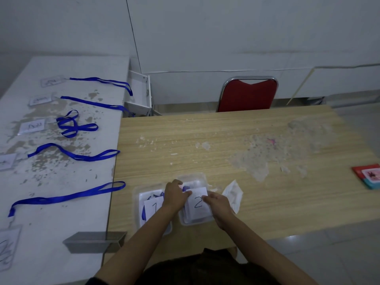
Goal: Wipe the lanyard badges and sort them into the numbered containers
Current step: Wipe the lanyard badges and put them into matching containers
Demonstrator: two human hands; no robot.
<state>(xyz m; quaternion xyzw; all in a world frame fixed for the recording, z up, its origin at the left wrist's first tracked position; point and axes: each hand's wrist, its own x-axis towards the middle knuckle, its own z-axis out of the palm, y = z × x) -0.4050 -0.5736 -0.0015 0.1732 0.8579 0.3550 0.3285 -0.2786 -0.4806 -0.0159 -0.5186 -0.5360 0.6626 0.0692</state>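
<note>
Blue lanyard (186, 188) under left hand (174, 195), container 2 (195, 221)

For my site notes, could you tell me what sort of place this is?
Probably a plain office or back room used as a work area: a worn wooden table, a red chair against bare white walls, and a chipped white side table.

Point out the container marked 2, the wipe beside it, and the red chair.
Container marked 2 (197, 202): head view, on its paper label.
Wipe (233, 193): head view, crumpled middle.
Red chair (247, 95): head view, backrest.
</note>
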